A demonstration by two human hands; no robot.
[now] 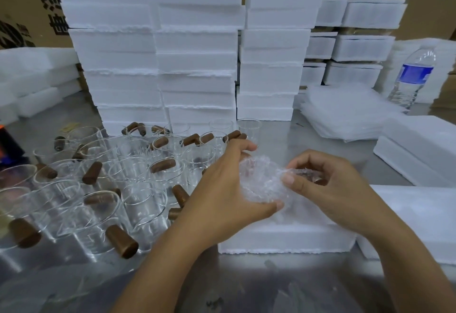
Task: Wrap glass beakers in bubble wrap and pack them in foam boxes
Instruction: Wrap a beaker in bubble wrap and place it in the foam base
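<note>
**Closing the wrap on one beaker**

My left hand (222, 189) is cupped round the bubble-wrapped beaker (261, 179), fingers over the top and thumb beneath. My right hand (328, 189) pinches the loose end of the bubble wrap at the bundle's far side, thumb pressed against it. The bundle sits between my palms, just above the foam box (283, 238) lying under both hands.

To do this well, I judge the left hand should hold firm but not squeeze; glass under thin film will not forgive a hard grip. The right hand should tuck the gathered end in tight so the wrap does not spring open when I let go. I cannot tell through the film which way the beaker's mouth points.

Just off my left hand's knuckles stand the bare beakers (138, 204), crowded and touching, many with brown stubs (122, 243) sticking out. That side is the risk: a wide left elbow could knock glass. Beyond my fingertips rises the stack of foam boxes (195, 66). Past my right hand lie a pile of bubble-wrap sheets (345, 112), another foam box (419, 154) and a water bottle (414, 75), all well apart. Toward me the steel table (271, 283) gives open room, so lowering and drawing back looks safest.
</note>
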